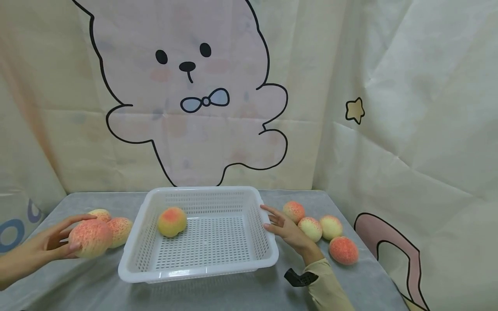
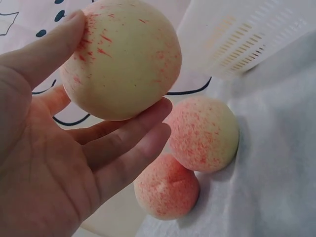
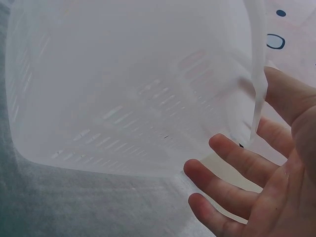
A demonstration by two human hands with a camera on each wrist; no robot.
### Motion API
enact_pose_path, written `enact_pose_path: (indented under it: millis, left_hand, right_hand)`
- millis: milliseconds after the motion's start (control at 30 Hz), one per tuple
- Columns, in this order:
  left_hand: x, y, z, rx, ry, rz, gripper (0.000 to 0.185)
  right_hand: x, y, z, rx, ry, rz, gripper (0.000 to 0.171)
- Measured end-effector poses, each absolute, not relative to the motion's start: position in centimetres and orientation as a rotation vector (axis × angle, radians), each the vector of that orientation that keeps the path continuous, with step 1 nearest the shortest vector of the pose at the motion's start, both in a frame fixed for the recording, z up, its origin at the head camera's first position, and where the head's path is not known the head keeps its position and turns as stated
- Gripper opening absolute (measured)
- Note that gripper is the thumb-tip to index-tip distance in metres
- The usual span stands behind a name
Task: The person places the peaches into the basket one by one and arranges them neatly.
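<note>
My left hand [image 1: 54,242] holds a pink-and-yellow peach [image 1: 91,238], thumb on one side and fingers on the other. In the left wrist view the peach [image 2: 123,59] is raised off the cloth. Just behind it two more peaches, a pale one [image 1: 100,214] and a pinker one [image 1: 121,231], rest on the table. A white perforated plastic basket [image 1: 198,273] stands in the middle, with one yellow-orange peach [image 1: 172,222] inside at the left. My right hand [image 1: 285,226] holds the basket's right rim, thumb and index over it, the other fingers spread below, as the right wrist view shows.
Right of the basket lie several peaches: an orange-pink one [image 1: 294,211], two pale ones [image 1: 310,229] [image 1: 331,227] and a red one [image 1: 344,250]. A grey cloth [image 1: 186,298] covers the table. Behind hangs a printed curtain [image 1: 303,108] with a bear drawing.
</note>
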State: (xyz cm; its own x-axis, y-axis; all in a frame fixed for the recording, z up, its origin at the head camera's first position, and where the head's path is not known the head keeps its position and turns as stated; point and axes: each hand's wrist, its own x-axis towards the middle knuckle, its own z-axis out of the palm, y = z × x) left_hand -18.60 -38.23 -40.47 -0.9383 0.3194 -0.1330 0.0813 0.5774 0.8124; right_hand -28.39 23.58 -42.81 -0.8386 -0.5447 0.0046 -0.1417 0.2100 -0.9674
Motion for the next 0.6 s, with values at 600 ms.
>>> enact_pose_path:
  millis: [600]
  left_hand:
    - [-19.5,-35.6,-38.2,0.439,2.733,1.173,0.054]
  right_hand:
    - [-28.3,23.5,-42.8,-0.642,2.143,-1.672,0.064]
